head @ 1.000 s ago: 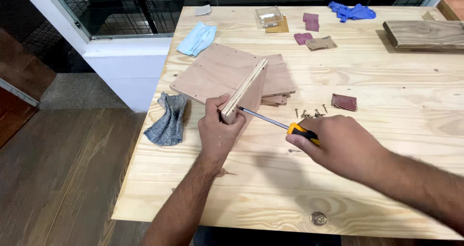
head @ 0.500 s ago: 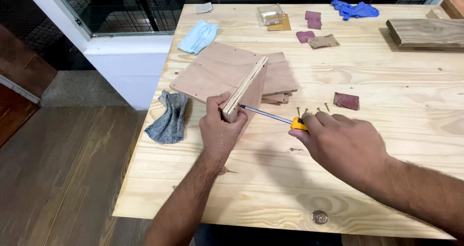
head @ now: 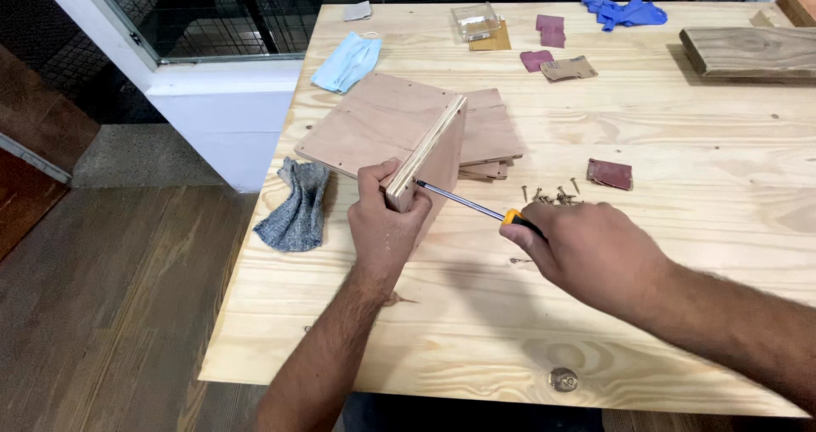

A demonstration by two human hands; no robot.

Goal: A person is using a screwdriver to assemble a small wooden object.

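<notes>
Two plywood boards [head: 387, 122] meet at a corner; one lies tilted, the other stands upright on the pine table [head: 680, 313]. My left hand [head: 384, 224] grips the near end of the upright board. My right hand [head: 586, 249] holds a screwdriver [head: 472, 204] with a yellow and black handle. Its tip touches the upright board's near face, close to my left thumb. More plywood pieces [head: 493, 139] lie stacked behind the upright board.
Several loose screws [head: 552, 196] lie right of the boards, next to a maroon sandpaper piece [head: 610, 174]. A grey rag [head: 297, 207] hangs at the table's left edge. A blue face mask [head: 347, 61], blue gloves [head: 625, 11] and a dark plank [head: 752, 54] lie farther back.
My right hand has shifted slightly along the screwdriver handle, covering more of it. The boards and my left hand stay in place.
</notes>
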